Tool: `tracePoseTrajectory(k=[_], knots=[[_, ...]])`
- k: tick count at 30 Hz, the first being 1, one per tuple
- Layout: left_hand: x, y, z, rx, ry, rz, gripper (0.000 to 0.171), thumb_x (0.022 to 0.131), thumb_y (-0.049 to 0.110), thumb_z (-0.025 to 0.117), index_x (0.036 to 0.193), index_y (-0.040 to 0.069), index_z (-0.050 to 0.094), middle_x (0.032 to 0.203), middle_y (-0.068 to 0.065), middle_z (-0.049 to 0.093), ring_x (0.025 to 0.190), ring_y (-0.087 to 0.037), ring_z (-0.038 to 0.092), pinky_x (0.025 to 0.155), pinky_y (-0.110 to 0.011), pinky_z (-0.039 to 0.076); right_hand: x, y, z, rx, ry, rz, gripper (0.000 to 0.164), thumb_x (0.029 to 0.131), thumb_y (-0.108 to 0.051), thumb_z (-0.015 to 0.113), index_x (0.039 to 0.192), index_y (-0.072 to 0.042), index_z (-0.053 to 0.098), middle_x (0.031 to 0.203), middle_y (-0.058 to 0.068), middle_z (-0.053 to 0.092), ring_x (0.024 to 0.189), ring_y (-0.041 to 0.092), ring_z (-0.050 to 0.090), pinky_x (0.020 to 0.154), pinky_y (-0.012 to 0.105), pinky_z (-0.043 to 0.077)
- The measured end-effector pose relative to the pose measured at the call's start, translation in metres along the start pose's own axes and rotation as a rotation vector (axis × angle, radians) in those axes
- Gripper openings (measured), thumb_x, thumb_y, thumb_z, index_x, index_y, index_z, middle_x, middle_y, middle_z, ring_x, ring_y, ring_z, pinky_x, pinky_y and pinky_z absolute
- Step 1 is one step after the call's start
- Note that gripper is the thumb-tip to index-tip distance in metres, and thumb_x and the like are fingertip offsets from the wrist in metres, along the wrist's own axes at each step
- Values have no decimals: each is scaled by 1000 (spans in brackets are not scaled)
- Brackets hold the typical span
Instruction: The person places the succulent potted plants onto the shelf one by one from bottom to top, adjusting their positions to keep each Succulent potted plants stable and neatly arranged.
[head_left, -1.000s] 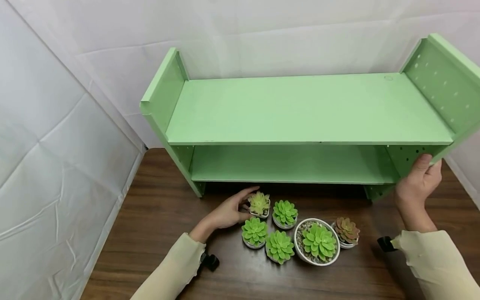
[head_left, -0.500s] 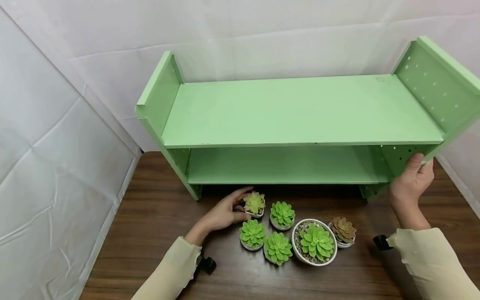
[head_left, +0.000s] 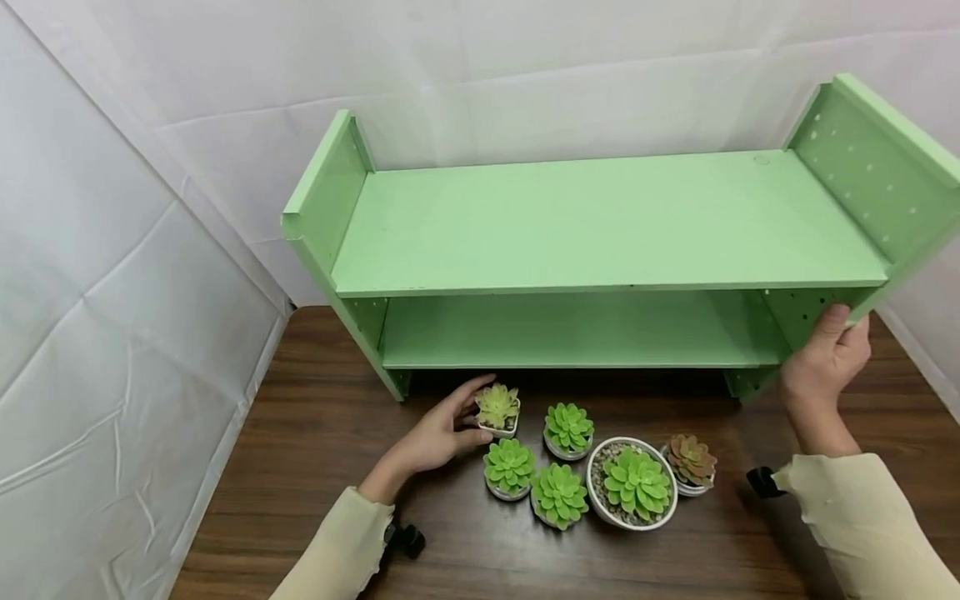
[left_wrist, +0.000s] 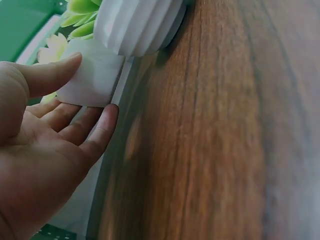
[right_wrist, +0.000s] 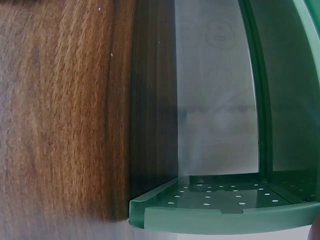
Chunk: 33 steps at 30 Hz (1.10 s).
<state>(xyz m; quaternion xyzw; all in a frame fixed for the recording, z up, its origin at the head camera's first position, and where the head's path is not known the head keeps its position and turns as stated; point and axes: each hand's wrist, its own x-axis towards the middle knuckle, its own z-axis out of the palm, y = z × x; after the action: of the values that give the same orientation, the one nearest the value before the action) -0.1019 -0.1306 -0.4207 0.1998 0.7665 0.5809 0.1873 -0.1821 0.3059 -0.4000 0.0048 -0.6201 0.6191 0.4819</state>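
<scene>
In the head view my left hand (head_left: 435, 432) holds a small potted succulent (head_left: 497, 407) with yellow-green leaves in a white square pot, thumb on the near side, fingers round the far side. The left wrist view shows the thumb and fingers about that white pot (left_wrist: 92, 75). My right hand (head_left: 827, 360) grips the front edge of the right side panel of a light green two-tier shelf (head_left: 600, 221). In the right wrist view, the perforated side panel (right_wrist: 225, 217) shows, with only a sliver of the hand at the edge.
Right of the held pot stand several green succulents, among them a rear one (head_left: 567, 428) and a front one (head_left: 559, 495). A larger round white pot (head_left: 632, 523) and a reddish succulent (head_left: 691, 461) follow. Everything stands on a dark wooden table (head_left: 300, 467); white sheeting (head_left: 187, 250) hangs behind.
My left hand has shifted the yellow-green succulent slightly left, away from the other plants. The right hand keeps its grip on the shelf. The head view has swayed a little.
</scene>
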Motion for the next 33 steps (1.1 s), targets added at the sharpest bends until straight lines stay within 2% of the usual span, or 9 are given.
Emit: tracePoseTrajectory(k=[2, 5, 9, 12, 15, 20, 26, 33], knots=[[-3, -1, -1, -16, 11, -2, 72, 87, 0, 60, 146, 18, 23, 142, -12, 32, 124, -27, 37, 95, -47, 37, -1, 1, -1, -13, 0, 2, 30, 97, -6, 37, 116, -3, 60, 102, 15, 61, 93, 22, 56, 83, 25, 43], [-6, -2, -1, -41, 13, 13, 71, 87, -4, 59, 145, 14, 22, 141, -13, 32, 118, -28, 43, 92, -44, 40, 1, 2, 1, -29, 27, -6, 22, 97, -12, 42, 103, -6, 63, 78, 8, 57, 79, 16, 53, 75, 21, 40], [-10, -4, 0, -61, 23, 17, 70, 87, -5, 58, 145, 14, 24, 141, -12, 31, 115, -27, 46, 92, -43, 40, -1, 3, 3, -29, 30, -7, 21, 97, -12, 43, 102, -6, 63, 69, 2, 46, 74, 14, 50, 73, 21, 39], [-15, -3, -2, -64, 20, 18, 69, 87, -4, 57, 144, 16, 24, 141, -12, 31, 117, -30, 43, 94, -48, 37, -2, 3, 4, -31, 18, -1, 26, 97, -11, 41, 112, -5, 61, 76, 4, 52, 83, 17, 53, 78, 23, 42], [-18, 0, -7, -26, 9, 27, 68, 87, -1, 59, 144, 16, 26, 142, -12, 31, 121, -31, 38, 97, -51, 33, -1, 2, 4, -23, 29, -5, 25, 97, -13, 42, 110, -5, 62, 80, 5, 55, 85, 18, 54, 79, 23, 42], [-26, 8, -18, 52, -4, 51, 67, 86, 3, 62, 144, 17, 29, 145, -5, 28, 128, -26, 30, 101, -50, 27, -2, -1, 4, -10, 10, -19, 30, 97, -7, 37, 118, -5, 59, 105, 14, 59, 97, 23, 54, 86, 26, 41], [-32, 19, -30, 20, -34, 129, 67, 85, -1, 62, 143, 8, 29, 145, -7, 29, 128, -25, 32, 101, -49, 27, -6, -18, 11, 11, -6, -14, 32, 97, -4, 35, 119, -4, 57, 106, 15, 59, 100, 26, 53, 87, 27, 41], [-31, 32, -31, 38, 4, 204, 68, 84, -2, 64, 142, 7, 31, 143, -9, 32, 125, -24, 37, 99, -45, 33, -7, -23, 11, 12, 10, -7, 31, 96, -4, 36, 118, -4, 58, 106, 16, 59, 98, 24, 54, 86, 27, 41]])
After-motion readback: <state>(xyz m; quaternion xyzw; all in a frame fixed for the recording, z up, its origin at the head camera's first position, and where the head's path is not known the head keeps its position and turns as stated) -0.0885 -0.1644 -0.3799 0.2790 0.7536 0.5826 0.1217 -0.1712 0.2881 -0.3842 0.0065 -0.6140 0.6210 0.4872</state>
